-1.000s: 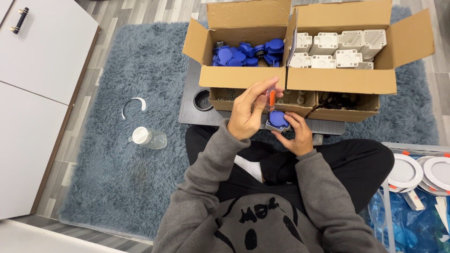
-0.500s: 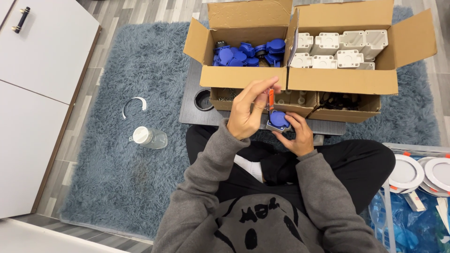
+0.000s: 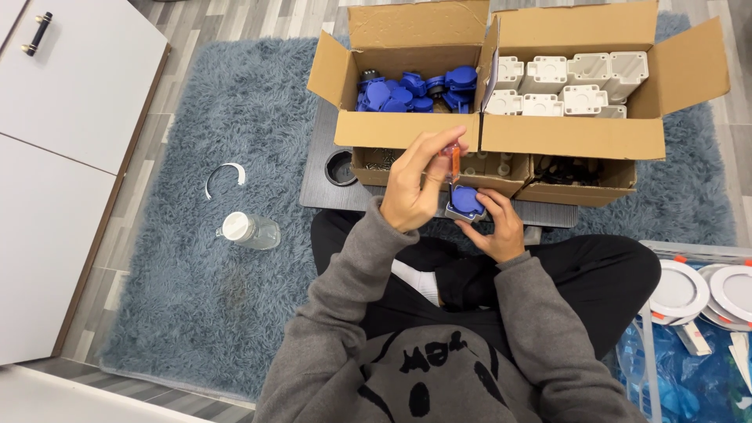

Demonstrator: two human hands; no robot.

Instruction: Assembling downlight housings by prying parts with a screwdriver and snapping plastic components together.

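Fingers of the left hand (image 3: 419, 184) are pinched together around a small screwdriver with an orange handle (image 3: 453, 162), holding it upright so the tip points down into the blue-lidded socket piece (image 3: 467, 202). Right hand (image 3: 495, 227) has its fingers curled and clamped on that same piece from below and from the side, holding it just above the lap. So both hands are closed on something, and they're nearly touching each other around the part.

That blue piece sits over the near edge of a dark low table (image 3: 319, 196), which has a round cup hole (image 3: 341, 168) at its left end. On the table are two open cardboard boxes side by side: the left box (image 3: 392, 129) is full of more blue lidded parts (image 3: 411, 88), and the right box (image 3: 572, 137) holds white plastic housings (image 3: 564, 82) in rows. Below those, smaller open cartons (image 3: 501, 168) sit right behind the hands; can't really tell what's in them, small hardware maybe.

Person's cross-legged on a shaggy blue-grey rug (image 3: 196, 117) in a grey hoodie and dark trousers. Off to the left on the rug lies a clear plastic bottle with a white cap (image 3: 251, 231) on its side, and a thin white ring-shaped bit (image 3: 225, 174) near it. Round white lamp fittings (image 3: 680, 290) are stacked at the far right, above some blue plastic wrap (image 3: 689, 384). White cabinet doors (image 3: 70, 94) are along the left.
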